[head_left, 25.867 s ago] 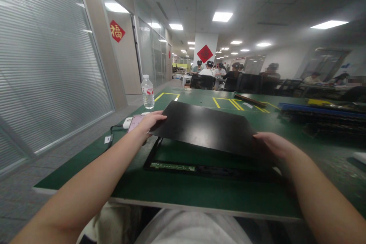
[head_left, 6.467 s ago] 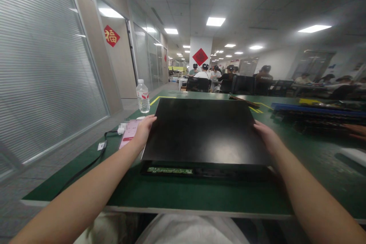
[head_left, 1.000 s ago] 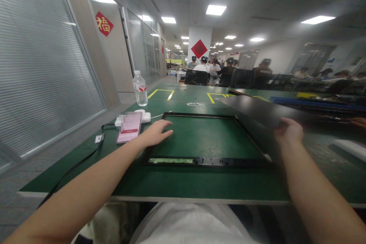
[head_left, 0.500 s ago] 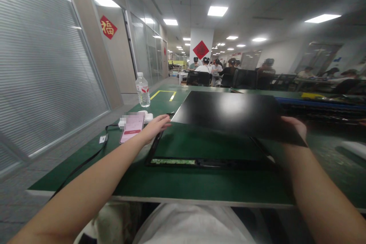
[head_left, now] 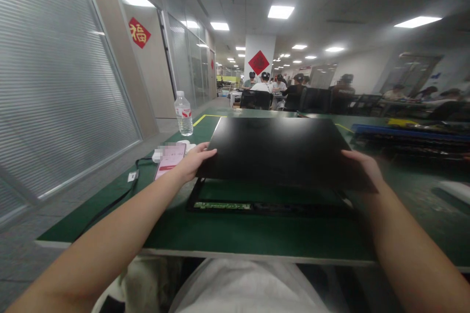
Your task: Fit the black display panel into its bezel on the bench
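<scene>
A large, thin black panel (head_left: 275, 149), glossy like a screen, is held level between my two hands. My left hand (head_left: 193, 159) grips its left edge, with the thumb on top. On the right edge, my right hand (head_left: 363, 164) is closed in the same way, its fingers hidden beneath. Under the panel, a black frame (head_left: 293, 209) lies on the green table (head_left: 257, 237). A green circuit board strip (head_left: 222, 206) sits in the frame's near side. The panel covers the frame's far part.
To the left are a phone (head_left: 171, 160), a white case (head_left: 187, 146), a water bottle (head_left: 184, 113) and a black cable (head_left: 106, 212). Dark panels with a blue edge (head_left: 396, 134) are stacked at the right. Several people sit at tables farther back.
The panel has shifted left and a little nearer to me, over the frame. My left hand has closed on its left edge, and my right hand has moved left with it.
</scene>
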Motion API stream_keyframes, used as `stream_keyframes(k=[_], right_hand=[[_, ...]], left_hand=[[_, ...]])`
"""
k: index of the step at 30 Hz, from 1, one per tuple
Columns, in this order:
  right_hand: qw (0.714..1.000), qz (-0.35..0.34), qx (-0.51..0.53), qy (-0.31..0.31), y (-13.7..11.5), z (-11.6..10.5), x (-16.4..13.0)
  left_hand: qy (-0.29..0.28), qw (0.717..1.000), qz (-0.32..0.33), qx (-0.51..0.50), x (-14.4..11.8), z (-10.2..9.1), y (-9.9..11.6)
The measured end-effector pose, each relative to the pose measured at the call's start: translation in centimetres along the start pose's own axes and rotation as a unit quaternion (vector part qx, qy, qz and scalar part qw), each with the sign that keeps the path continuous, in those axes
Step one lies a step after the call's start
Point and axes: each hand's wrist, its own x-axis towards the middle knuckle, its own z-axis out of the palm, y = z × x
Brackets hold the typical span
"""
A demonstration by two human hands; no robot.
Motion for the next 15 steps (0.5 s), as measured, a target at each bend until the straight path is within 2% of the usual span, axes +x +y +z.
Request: stream_keyframes(k=[3, 9, 15], right_hand=[[0.999, 0.013, -0.041, -0.029, 0.6, 0.3, -0.1], [0.994, -0.045, -0.064, -0.074, 1.5, 0.3, 0.1], [0.993, 0.002, -0.08, -0.081, 2.8, 0.1, 1.2]], left_hand=[[0.023, 0.999, 0.048, 0.006, 0.2, -0.5, 0.0], [-0.003, 0.989, 0.146, 0.03, 0.3, -0.8, -0.2], [0.0, 0.988, 0.147, 0.049, 0.3, -0.6, -0.6]])
